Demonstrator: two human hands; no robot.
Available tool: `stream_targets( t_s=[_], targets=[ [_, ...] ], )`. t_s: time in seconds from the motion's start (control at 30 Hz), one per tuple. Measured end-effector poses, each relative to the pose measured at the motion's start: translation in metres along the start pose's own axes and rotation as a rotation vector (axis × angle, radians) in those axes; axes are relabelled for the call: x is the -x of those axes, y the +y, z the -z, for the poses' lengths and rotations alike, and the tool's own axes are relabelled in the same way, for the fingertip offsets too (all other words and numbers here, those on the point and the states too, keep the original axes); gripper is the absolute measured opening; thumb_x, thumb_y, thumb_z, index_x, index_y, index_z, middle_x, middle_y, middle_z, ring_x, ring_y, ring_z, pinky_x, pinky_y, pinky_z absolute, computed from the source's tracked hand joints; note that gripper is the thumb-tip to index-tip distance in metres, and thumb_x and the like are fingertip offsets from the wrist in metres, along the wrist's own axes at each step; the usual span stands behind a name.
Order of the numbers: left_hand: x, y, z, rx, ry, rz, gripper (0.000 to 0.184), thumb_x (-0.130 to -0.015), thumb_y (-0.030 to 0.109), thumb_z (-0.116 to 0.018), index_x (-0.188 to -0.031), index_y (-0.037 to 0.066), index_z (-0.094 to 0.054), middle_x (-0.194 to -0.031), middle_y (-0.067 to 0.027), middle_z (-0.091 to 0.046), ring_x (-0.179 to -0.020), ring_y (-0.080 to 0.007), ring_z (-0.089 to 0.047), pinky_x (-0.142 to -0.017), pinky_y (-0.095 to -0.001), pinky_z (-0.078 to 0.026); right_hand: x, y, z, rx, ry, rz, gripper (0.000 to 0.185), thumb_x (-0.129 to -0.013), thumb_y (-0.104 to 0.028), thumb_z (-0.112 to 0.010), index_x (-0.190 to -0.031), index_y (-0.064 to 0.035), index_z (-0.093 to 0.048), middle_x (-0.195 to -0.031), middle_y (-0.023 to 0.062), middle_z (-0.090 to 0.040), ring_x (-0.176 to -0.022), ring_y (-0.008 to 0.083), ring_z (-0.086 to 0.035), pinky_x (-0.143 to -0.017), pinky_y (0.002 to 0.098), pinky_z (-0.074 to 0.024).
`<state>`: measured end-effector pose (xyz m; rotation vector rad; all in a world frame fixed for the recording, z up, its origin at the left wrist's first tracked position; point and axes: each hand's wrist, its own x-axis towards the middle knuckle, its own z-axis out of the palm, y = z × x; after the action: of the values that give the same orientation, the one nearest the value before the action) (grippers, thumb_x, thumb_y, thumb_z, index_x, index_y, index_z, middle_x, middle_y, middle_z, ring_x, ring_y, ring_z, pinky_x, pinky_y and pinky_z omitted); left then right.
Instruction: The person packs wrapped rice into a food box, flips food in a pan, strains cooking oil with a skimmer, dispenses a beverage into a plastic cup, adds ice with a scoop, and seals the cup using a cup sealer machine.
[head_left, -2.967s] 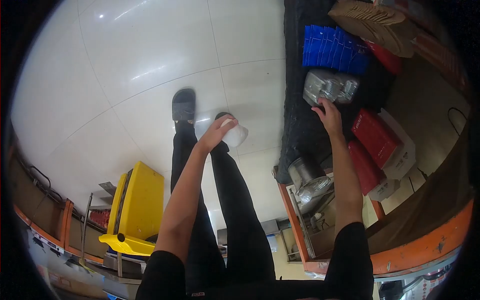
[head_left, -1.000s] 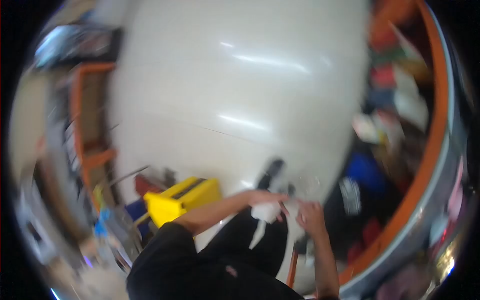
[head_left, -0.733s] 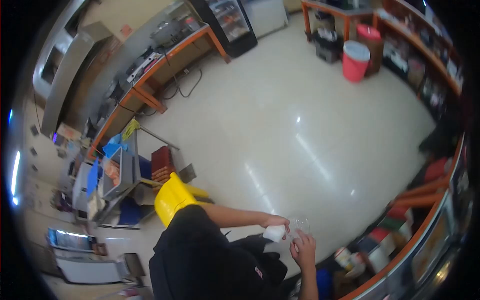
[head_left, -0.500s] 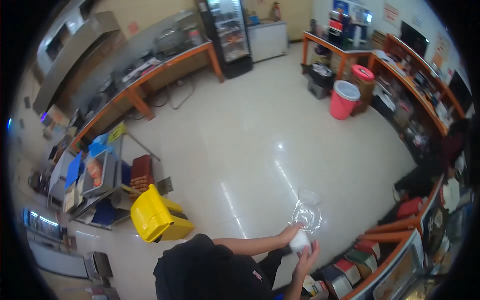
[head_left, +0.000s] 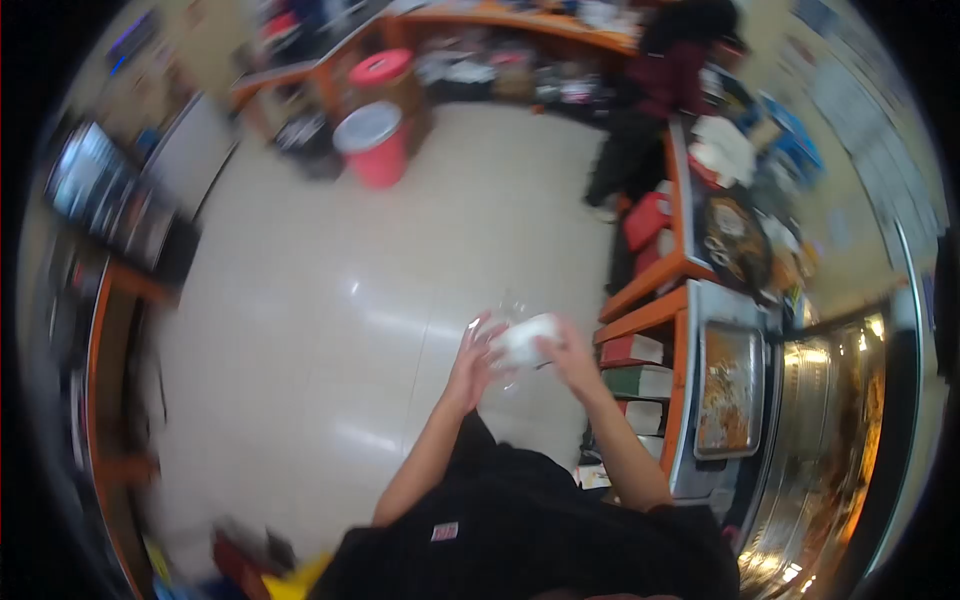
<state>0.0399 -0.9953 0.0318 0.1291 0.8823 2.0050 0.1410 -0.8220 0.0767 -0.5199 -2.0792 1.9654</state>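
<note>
My left hand [head_left: 468, 368] holds the edge of a clear plastic container [head_left: 512, 308], its fingers curled around the near side. The container is see-through and blurred, so its outline is hard to follow against the floor. A white bundle [head_left: 528, 341], perhaps paper or a bag, sits between my two hands in front of the container. From the right, my right hand [head_left: 573, 358] grips this bundle with its fingers bent over it. Both arms reach forward from my black shirt.
On the right, a metal tray [head_left: 727, 395] rests on a counter beside a lit glass display case [head_left: 830, 430]. Red and green boxes [head_left: 638, 381] fill the shelf below. Another person [head_left: 675, 75] leans over the counter farther off. A pink bucket [head_left: 372, 150] stands ahead.
My view has swung to the right, bringing the counter, tray and display case closer. My right hand has closed on the white bundle, which has stayed with the container between my hands.
</note>
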Motion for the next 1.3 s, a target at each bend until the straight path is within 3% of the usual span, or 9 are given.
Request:
stream_targets(
  t_s=[0.2, 0.4, 0.5, 0.63, 0.77, 0.93, 1.03, 1.17, 1.3],
  targets=[
    [-0.114, 0.021, -0.006, -0.101, -0.107, 0.153, 0.064, -0.090, 0.032, -0.059, -0.144, 0.022, -0.026, -0.140, -0.0110, -0.035, -0.129, -0.0338, -0.039, -0.088, -0.0571, -0.048, -0.106, -0.029, 0.000, 0.774, -0.019, 0.095, 0.046, -0.080, -0.019, -0.068, -0.121, -0.0048, -0.055, -0.113, 0.0189, -0.058, -0.104, 0.0296, -0.059, -0.089, 0.0420, -0.0479],
    [-0.245, 0.040, -0.054, -0.058, -0.091, 0.253, 0.060, -0.090, 0.021, -0.058, -0.142, 0.019, -0.029, -0.136, -0.0142, -0.040, -0.121, -0.0339, -0.049, -0.086, -0.0535, -0.053, -0.147, -0.037, 0.114, 0.779, 0.852, 0.156, 0.037, -0.084, -0.031, -0.066, -0.108, -0.0033, -0.061, -0.112, 0.0158, -0.058, -0.109, 0.0340, -0.055, -0.091, 0.0409, -0.0456],
    [-0.305, 0.040, -0.088, 0.007, -0.271, 0.403, 0.061, -0.089, 0.022, -0.060, -0.142, 0.016, -0.030, -0.136, -0.0144, -0.040, -0.122, -0.0353, -0.048, -0.087, -0.0531, -0.053, -0.126, 0.047, 0.174, -0.482, 0.810, -0.488, 0.066, -0.091, -0.062, -0.044, -0.123, -0.0066, -0.058, -0.120, 0.0155, -0.055, -0.108, 0.0318, -0.053, -0.092, 0.0412, -0.0436],
    [-0.392, 0.001, -0.156, -0.284, -0.616, 0.690, 0.061, -0.086, 0.025, -0.062, -0.140, 0.019, -0.034, -0.136, -0.0110, -0.043, -0.120, -0.0369, -0.050, -0.083, -0.0592, -0.053, -0.147, 0.020, 0.230, -1.076, 0.670, 0.002, 0.092, -0.084, -0.081, -0.017, -0.147, -0.0151, -0.032, -0.143, 0.0144, -0.042, -0.122, 0.0320, -0.046, -0.103, 0.0475, -0.0351],
    [-0.478, -0.069, -0.209, -0.373, -0.502, 0.667, 0.062, -0.085, 0.036, -0.065, -0.138, 0.018, -0.038, -0.136, -0.0131, -0.045, -0.121, -0.0351, -0.051, -0.081, -0.0558, -0.056, -0.175, 0.009, 0.323, -0.209, 0.751, 0.368, 0.076, -0.091, -0.070, -0.025, -0.138, -0.0148, -0.048, -0.148, 0.0144, -0.035, -0.130, 0.0315, -0.040, -0.108, 0.0467, -0.0299],
    [-0.549, -0.106, -0.313, 0.096, -0.670, 0.953, 0.073, -0.088, 0.059, -0.053, -0.142, 0.013, -0.034, -0.139, -0.0111, -0.044, -0.125, -0.0303, -0.047, -0.094, -0.0536, -0.048, -0.203, 0.025, 0.410, 0.383, 0.863, 0.323, 0.038, -0.088, -0.006, -0.062, -0.125, -0.0091, -0.059, -0.141, 0.0173, -0.042, -0.133, 0.0305, -0.037, -0.108, 0.0379, -0.0313],
    [-0.572, -0.136, -0.354, -0.315, -0.774, 0.653, 0.073, -0.091, 0.060, -0.048, -0.143, 0.011, -0.033, -0.140, -0.0105, -0.044, -0.126, -0.0301, -0.046, -0.097, -0.0554, -0.045, -0.228, 0.022, 0.444, 0.319, 1.259, 0.328, 0.026, -0.091, -0.010, -0.060, -0.116, -0.0053, -0.059, -0.133, 0.0137, -0.047, -0.128, 0.0257, -0.045, -0.102, 0.0394, -0.0403],
    [-0.627, -0.179, -0.380, -0.191, -0.764, 0.627, 0.057, -0.098, 0.041, -0.045, -0.145, 0.011, -0.032, -0.142, -0.0094, -0.042, -0.132, -0.0246, -0.039, -0.107, -0.0463, -0.035, -0.252, 0.045, 0.503, -1.025, 0.973, 0.199, 0.045, -0.090, -0.013, -0.062, -0.131, -0.0118, -0.043, -0.129, 0.0079, -0.051, -0.118, 0.0245, -0.053, -0.094, 0.0470, -0.0475],
    [-0.670, -0.186, -0.406, -0.718, -0.730, 0.258, 0.063, -0.099, 0.045, -0.043, -0.149, 0.011, -0.026, -0.148, -0.0122, -0.034, -0.135, -0.0269, -0.034, -0.109, -0.0458, -0.029, -0.265, 0.051, 0.576, -0.857, 1.177, 0.147, 0.044, -0.087, -0.015, -0.066, -0.127, -0.0123, -0.047, -0.115, 0.0086, -0.058, -0.105, 0.0247, -0.060, -0.079, 0.0522, -0.0539]
  ],
)
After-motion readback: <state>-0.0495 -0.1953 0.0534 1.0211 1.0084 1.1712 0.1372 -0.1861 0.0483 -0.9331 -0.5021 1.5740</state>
